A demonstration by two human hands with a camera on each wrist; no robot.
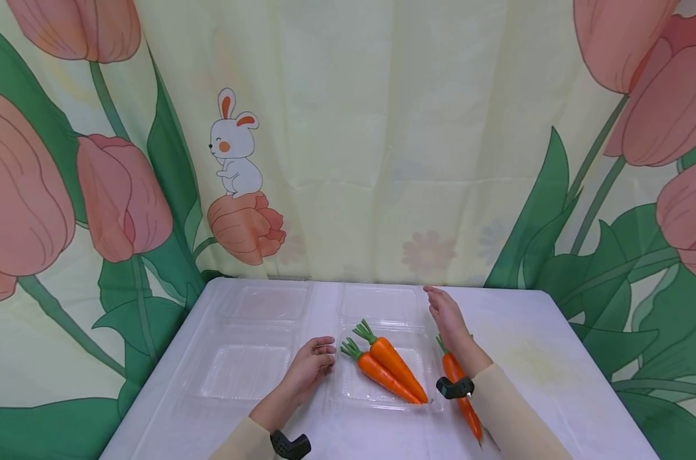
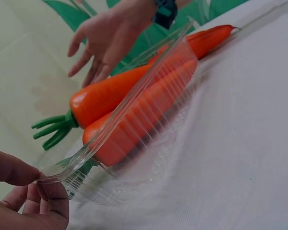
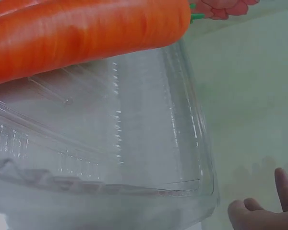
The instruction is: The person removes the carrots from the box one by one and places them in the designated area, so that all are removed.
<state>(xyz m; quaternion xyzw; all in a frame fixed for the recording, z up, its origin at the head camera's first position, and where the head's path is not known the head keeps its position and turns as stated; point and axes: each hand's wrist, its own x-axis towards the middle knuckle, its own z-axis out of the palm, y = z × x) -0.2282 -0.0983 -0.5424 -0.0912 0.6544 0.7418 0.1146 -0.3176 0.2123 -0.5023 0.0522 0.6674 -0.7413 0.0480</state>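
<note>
A clear plastic clamshell box (image 1: 354, 386) lies open on the table, its lid (image 1: 379, 303) folded back toward the curtain. Two orange carrots, an upper one (image 1: 395, 361) and a lower one (image 1: 380, 375), lie side by side in it, green stems up and to the left. My left hand (image 1: 312, 367) is at the box's left side; in the left wrist view its thumb and curled fingers pinch the clear rim (image 2: 79, 158). Past the right side of the box, my right hand (image 1: 453, 324) holds nothing, its fingers extended. A third carrot (image 1: 469, 415) lies under the right wrist, partly hidden.
Another clear clamshell box (image 1: 247, 370) lies open on the left of the white table (image 1: 532, 409), also with its lid (image 1: 270, 301) toward the back. Behind the table hangs a curtain (image 1: 371, 160) printed with tulips and a rabbit.
</note>
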